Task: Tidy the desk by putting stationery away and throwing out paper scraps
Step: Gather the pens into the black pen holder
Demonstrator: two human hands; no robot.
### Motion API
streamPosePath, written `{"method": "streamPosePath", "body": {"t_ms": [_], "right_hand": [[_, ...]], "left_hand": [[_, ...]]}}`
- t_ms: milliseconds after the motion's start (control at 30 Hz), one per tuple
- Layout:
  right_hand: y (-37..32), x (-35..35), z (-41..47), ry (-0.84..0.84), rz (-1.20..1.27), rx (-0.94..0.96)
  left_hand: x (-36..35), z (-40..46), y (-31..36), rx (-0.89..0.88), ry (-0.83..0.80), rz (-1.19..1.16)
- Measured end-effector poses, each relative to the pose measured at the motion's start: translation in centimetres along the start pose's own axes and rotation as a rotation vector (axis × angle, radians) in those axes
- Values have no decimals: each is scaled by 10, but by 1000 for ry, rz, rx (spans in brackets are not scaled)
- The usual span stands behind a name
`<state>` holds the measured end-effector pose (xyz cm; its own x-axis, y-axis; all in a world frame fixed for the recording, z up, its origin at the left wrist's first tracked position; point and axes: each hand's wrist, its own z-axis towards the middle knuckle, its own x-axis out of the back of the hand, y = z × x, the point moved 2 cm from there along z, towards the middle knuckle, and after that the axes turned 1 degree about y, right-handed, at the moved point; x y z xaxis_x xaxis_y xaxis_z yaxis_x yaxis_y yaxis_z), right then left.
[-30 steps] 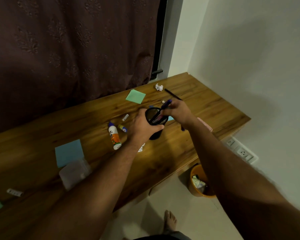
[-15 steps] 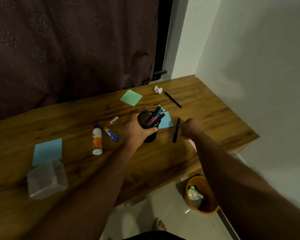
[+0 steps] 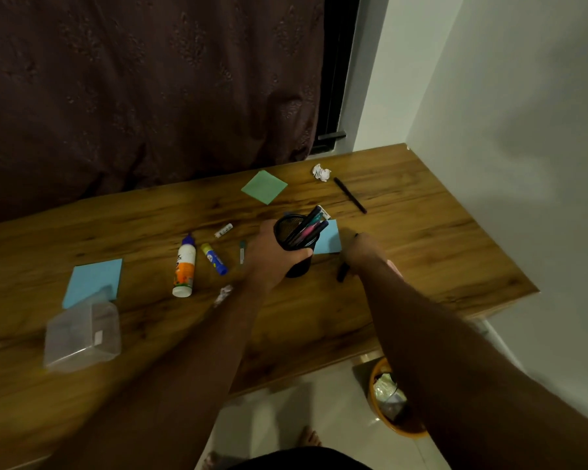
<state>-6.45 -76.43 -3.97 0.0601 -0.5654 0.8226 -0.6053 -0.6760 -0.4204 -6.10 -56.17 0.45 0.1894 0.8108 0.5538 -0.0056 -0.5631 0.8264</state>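
Black mesh holder (image 3: 297, 247) of pens (image 3: 306, 227), left hand (image 3: 269, 257) gripping; right hand (image 3: 362, 249) grasps marker (image 3: 342, 272).

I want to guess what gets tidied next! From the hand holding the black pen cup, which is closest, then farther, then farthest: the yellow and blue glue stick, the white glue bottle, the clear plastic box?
Measured from the left hand:
1. Yellow and blue glue stick, lying just to its left.
2. White glue bottle with orange label, farther left.
3. Clear plastic box, far left, near the desk's front edge.
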Motion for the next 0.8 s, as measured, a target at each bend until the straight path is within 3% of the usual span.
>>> {"method": "streamPosePath", "body": {"t_ms": [133, 300, 400, 600, 800], "right_hand": [[-10, 56, 4, 148, 80, 27], [-55, 139, -36, 18, 165, 344], [-87, 144, -57, -5, -223, 503], [-123, 76, -50, -88, -814, 589], [-130, 58, -59, 99, -767, 715]], "left_hand": [[-1, 5, 3, -31, -6, 50], [-3, 9, 10, -55, -44, 85], [-2, 11, 14, -107, -68, 75], [8, 22, 15, -171, -129, 143], [18, 36, 14, -191, -139, 170]]}}
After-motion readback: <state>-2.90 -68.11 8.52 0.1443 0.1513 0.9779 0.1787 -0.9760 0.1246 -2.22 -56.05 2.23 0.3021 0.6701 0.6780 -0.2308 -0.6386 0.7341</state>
